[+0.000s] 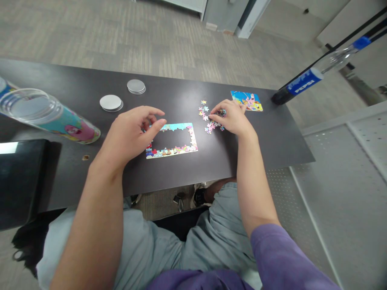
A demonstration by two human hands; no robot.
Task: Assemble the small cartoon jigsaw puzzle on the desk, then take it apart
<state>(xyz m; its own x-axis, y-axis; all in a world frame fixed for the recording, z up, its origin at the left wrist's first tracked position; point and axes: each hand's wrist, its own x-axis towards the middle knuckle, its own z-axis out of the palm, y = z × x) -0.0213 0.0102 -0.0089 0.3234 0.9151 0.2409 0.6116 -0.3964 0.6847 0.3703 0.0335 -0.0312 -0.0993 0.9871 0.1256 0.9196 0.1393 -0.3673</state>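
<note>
A jigsaw border (172, 152) lies assembled on the dark table, with bare tabletop inside it. Over its left edge hovers my left hand (130, 131), thumb and index finger apart and nothing held. To the right of the border is a loose heap of small puzzle pieces (211, 127). My right hand (231, 117) reaches into that heap from the right, thumb and fingertips pinched together on a puzzle piece that is mostly hidden. Just beyond this hand rests a colourful picture card (254, 100) with cartoon figures, partly covered by the fingers.
Two small stacks of pale round discs, a nearer stack (111, 103) and a farther stack (136, 86), sit at the back left. A clear-topped cartoon canister (69, 125) and a black flat device (21, 181) are left. A Pepsi bottle (305, 80) stands near the right end.
</note>
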